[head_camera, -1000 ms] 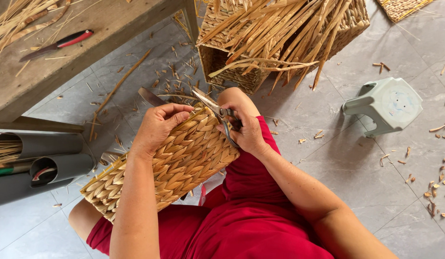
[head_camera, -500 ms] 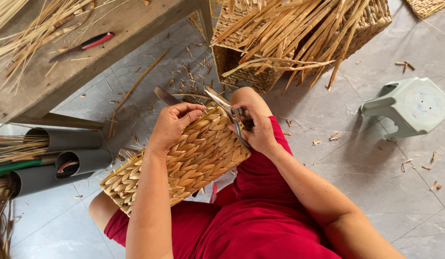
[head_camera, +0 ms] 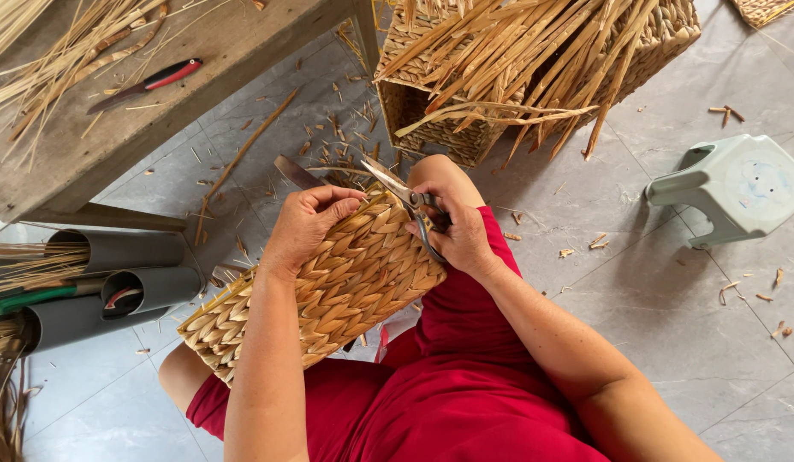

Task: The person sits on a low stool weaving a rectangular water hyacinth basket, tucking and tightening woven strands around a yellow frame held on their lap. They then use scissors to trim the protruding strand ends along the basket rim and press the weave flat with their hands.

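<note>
Seated on a grey tiled floor (head_camera: 671,308) in red clothing, with a woven basket (head_camera: 328,282) of flat plaited straw resting across the lap, tilted, its far edge raised toward the bench. Beyond both hands, a wooden workbench (head_camera: 114,128) strewn with loose straw and carrying a red-handled knife (head_camera: 144,84); beyond the right hand, a second, unfinished woven basket (head_camera: 465,128) with long untrimmed stalks (head_camera: 534,60) sticking out of its top. Well off to the right of the right hand, a pale green plastic stool (head_camera: 739,184) on its side; well to the left of the left hand, grey plastic pipes (head_camera: 114,274) holding straw and tools. Left hand (head_camera: 307,224) curled over the basket's far edge, fingers clamped on the weave to steady it. Right hand (head_camera: 452,222) closed around the handles of metal scissors (head_camera: 405,201), blades parted and pointing along the rim just beside the left fingertips, at a thin stray strand. Judging by the look of it, weaving complete: body tight and even, visible rim mostly clean. Trimming of stray ends apparently near its close on this side, though the basket's hidden faces cannot be judged. Short cut-off scraps (head_camera: 345,154) scattered on the floor just past the hands.
</note>
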